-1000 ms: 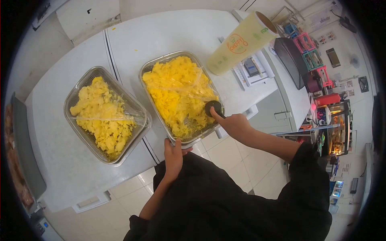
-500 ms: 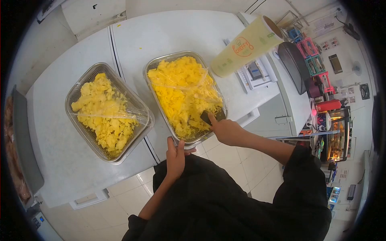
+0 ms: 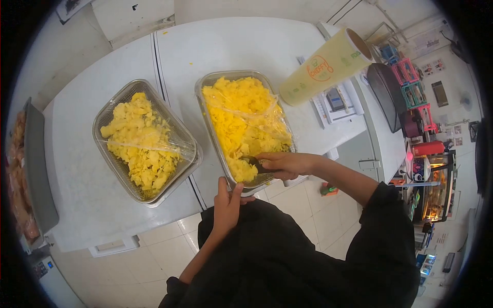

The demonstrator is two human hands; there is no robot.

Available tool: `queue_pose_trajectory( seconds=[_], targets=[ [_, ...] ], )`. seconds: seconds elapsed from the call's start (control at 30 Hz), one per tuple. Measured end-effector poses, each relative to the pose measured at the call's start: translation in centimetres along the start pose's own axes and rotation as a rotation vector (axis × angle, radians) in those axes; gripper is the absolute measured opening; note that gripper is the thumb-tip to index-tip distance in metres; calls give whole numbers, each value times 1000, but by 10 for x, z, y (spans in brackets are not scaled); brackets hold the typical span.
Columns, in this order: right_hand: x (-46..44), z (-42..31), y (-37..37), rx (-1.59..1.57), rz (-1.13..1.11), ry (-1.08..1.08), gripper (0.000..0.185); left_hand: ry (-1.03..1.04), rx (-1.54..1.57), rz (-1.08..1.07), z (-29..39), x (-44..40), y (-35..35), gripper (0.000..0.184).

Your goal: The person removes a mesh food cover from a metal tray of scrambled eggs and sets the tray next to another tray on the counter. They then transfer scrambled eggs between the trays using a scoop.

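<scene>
My right hand (image 3: 290,165) is closed round a dark-handled scoop (image 3: 260,165). Its head is partly sunk in soft yellow food (image 3: 241,118) that looks like scrambled egg, near the close end of a metal tray (image 3: 211,146). At that tray's near corner, my left hand (image 3: 227,206) grips the rim, thumb on top and fingers partly hidden below. Clear plastic film (image 3: 257,109) lies across part of the food. To the left sits a second metal tray (image 3: 111,172) with paler yellow food (image 3: 141,146), also partly under film.
Both trays stand on a white worktop (image 3: 67,154). A large roll of labelled film (image 3: 326,66) lies at the back right, beside a small device (image 3: 336,99). A grey tray of brownish food (image 3: 38,179) is at far left. Tiled floor (image 3: 154,256) shows below.
My right hand has turned, and the scoop has shifted left and towards me through the food, heaping some at the near end. My left hand stays on the tray corner.
</scene>
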State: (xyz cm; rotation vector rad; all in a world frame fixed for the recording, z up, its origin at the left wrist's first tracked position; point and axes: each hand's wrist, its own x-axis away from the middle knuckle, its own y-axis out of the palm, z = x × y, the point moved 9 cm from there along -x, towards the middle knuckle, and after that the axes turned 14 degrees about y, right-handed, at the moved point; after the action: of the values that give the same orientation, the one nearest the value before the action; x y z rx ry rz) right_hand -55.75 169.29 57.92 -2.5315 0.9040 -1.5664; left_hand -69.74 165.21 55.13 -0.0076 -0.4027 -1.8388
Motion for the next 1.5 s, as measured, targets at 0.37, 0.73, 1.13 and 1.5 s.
queue_pose_trajectory(
  seconds=[0.37,0.73,1.13,1.5],
  targets=[
    [13,68,-4,-898,-324,193,52,-74,93,18,-47,5,-7,29],
    [38,24,-24,-947,-297,84,50,-81,82,-69,-44,20,-25,27],
    [-47,-160,51,-941,-564,-81,46,481,-301,682,93,79,-222,15],
    [-83,-235,67,831,989,-274,73,735,-1344,393,181,-21,-246,32]
  ],
)
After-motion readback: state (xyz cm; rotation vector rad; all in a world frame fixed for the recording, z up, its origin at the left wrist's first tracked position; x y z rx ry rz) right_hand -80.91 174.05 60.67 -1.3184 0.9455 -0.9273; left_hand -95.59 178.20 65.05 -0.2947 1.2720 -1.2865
